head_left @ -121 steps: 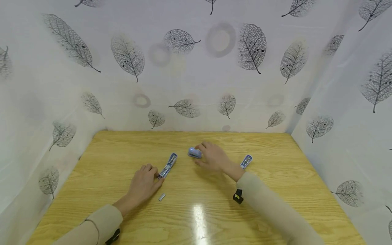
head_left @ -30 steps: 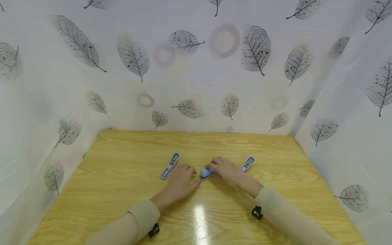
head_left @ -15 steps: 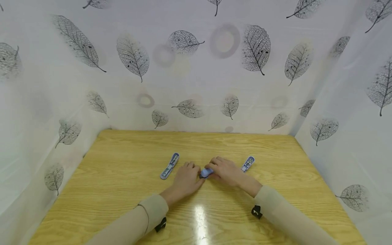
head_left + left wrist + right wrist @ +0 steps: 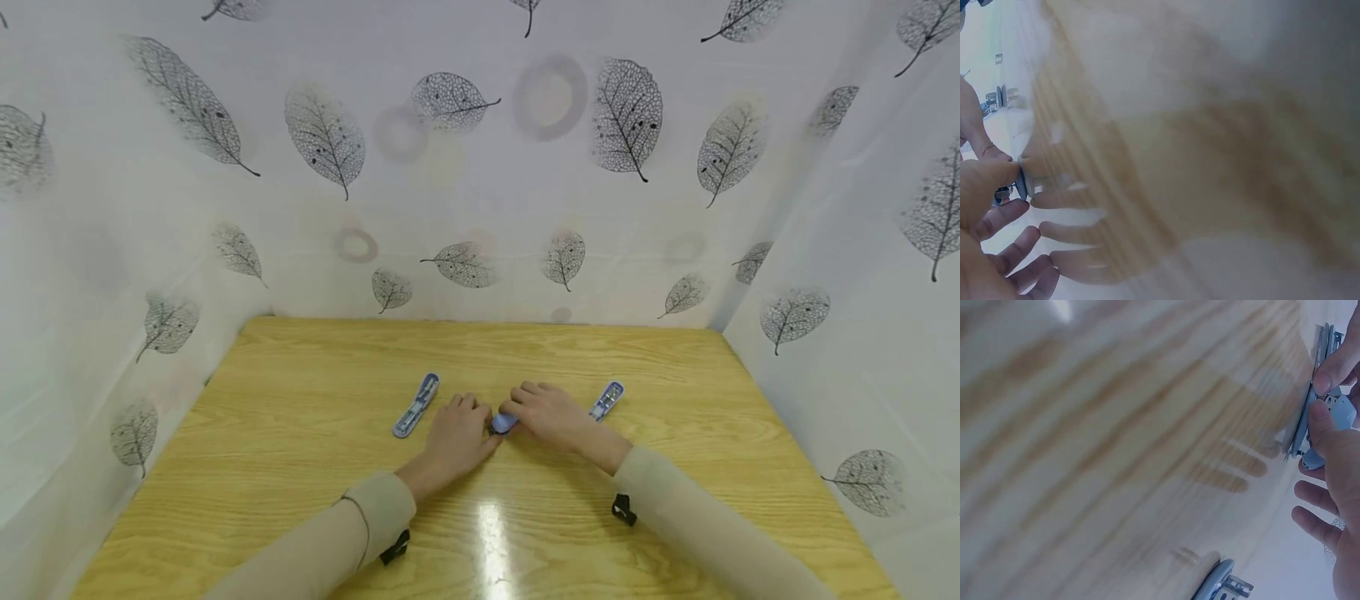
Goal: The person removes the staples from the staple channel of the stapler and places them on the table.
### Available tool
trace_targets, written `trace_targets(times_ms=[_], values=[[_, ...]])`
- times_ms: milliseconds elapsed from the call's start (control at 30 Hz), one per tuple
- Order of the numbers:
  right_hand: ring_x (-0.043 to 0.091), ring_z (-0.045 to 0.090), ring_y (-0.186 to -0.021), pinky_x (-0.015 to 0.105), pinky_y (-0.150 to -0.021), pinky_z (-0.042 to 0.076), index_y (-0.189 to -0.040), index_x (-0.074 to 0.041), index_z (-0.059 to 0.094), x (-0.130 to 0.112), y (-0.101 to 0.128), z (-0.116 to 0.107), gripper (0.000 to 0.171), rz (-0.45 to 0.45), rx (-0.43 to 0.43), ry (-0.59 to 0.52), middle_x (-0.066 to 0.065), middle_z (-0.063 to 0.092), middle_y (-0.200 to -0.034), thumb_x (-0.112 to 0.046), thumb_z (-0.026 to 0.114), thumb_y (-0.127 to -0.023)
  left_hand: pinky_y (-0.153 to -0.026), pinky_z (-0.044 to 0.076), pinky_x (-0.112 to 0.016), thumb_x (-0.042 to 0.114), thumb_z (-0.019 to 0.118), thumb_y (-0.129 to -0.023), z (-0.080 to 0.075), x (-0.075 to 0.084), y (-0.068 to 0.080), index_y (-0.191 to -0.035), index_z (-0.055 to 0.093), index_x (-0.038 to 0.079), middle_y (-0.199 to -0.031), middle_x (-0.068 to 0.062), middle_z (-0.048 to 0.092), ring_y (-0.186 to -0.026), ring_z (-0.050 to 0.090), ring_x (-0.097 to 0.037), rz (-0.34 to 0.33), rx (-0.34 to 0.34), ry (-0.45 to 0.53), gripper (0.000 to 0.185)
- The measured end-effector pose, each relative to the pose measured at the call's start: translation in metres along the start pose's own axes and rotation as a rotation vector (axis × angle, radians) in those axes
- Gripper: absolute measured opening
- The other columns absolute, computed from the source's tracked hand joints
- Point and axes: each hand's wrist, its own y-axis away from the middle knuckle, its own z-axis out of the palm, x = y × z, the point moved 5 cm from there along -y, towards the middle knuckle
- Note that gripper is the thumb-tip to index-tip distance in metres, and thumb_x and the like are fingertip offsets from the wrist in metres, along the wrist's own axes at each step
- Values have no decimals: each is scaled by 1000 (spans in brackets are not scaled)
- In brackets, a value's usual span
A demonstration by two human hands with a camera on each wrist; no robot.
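A small light-blue stapler [image 4: 505, 422] is held low over the table between both hands. My left hand [image 4: 457, 433] pinches its near end between thumb and forefinger, the other fingers spread in the left wrist view. My right hand [image 4: 551, 414] grips its other end from the right, its thumb [image 4: 1321, 419] on the blue body in the right wrist view. Much of the stapler is hidden behind the fingers. To the left lies a second stapler [image 4: 416, 406], swung open flat with its metal inside showing. Another open stapler [image 4: 607, 401] lies to the right, partly covered by my right hand.
The wood-grain table [image 4: 315, 358] has a glossy top with a bright reflection near the front. White curtains [image 4: 480, 192] with dark leaf prints stand behind it and at both sides.
My left hand left the opened left stapler and moved right to the middle one. My right hand brought that stapler nearer. The small staple strip seen earlier is out of sight.
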Motion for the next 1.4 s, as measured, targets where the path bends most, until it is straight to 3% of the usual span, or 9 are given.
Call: trace_targets(times_ms=[233, 467, 700, 933, 1400], values=[[14, 67, -99, 29, -87, 59, -117, -20, 70, 4, -1, 2, 34, 20, 4, -40, -4, 72, -106, -42, 76, -92, -74, 52, -35, 46, 80, -92, -2, 1, -2, -92, 69, 17, -101, -5, 67, -91, 58, -20, -2, -22, 0, 30], [14, 69, -101, 30, -89, 59, -117, -21, 73, 7, 0, -2, 37, 11, 43, -33, -5, 75, -108, -44, 78, -89, -75, 54, -35, 46, 80, -92, -2, 1, -3, -100, 73, 17, -104, -6, 67, -93, 59, -20, -5, -52, 0, 31], [17, 70, -103, 33, -91, 60, -119, -19, 73, 12, 1, -7, 35, 34, 37, -60, -3, 75, -110, -39, 81, -91, -74, 53, -36, 47, 79, -93, -4, 1, -2, -95, 68, 18, -100, -4, 65, -91, 58, -20, 6, -54, -17, 31], [16, 70, -101, 31, -88, 60, -119, -20, 73, 18, 2, -14, 39, 57, 19, -12, -3, 74, -110, -45, 81, -91, -76, 54, -35, 47, 79, -92, -5, 1, -2, -100, 71, 17, -102, -4, 66, -93, 59, -19, 5, -59, -25, 32], [18, 71, -99, 34, -84, 61, -118, -21, 73, 29, 9, -18, 42, 123, 44, 8, -2, 75, -108, -52, 79, -91, -77, 52, -36, 45, 80, -92, -5, 3, -2, -96, 70, 18, -101, -3, 64, -91, 56, -19, -17, -60, 1, 29]])
